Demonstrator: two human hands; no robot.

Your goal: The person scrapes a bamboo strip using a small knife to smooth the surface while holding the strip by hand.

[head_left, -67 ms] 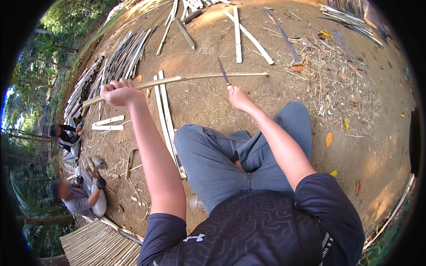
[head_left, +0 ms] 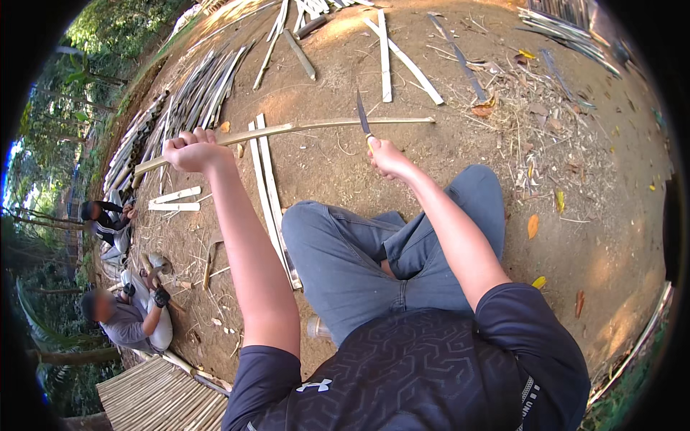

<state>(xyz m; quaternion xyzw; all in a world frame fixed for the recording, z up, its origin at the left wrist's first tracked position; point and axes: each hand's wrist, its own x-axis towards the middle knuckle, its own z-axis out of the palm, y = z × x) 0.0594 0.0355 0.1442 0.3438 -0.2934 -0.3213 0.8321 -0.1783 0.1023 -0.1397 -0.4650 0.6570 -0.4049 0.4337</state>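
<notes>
My left hand [head_left: 192,150] is closed around a long pale bamboo strip [head_left: 323,124], near its left end. The strip stretches to the right in front of me, slightly bent, its far end hanging free above the ground. In my right hand [head_left: 388,158] is a knife [head_left: 363,117] with a dark blade and a light handle. The blade points away from me and crosses the strip right of its middle. Whether the edge touches the strip I cannot tell. Both forearms reach forward over my crossed legs.
Two pale slats [head_left: 267,187] lie beside my left knee, with short pieces [head_left: 175,200] further left. Bamboo poles [head_left: 194,100] are piled far left. A curved tool [head_left: 211,260] lies near two seated people [head_left: 136,316]. Shavings and leaves [head_left: 532,144] litter the right side.
The knife has turned slightly, showing more of its blade. My right hand has shifted a little, while my left hand and the bamboo strip hold still.
</notes>
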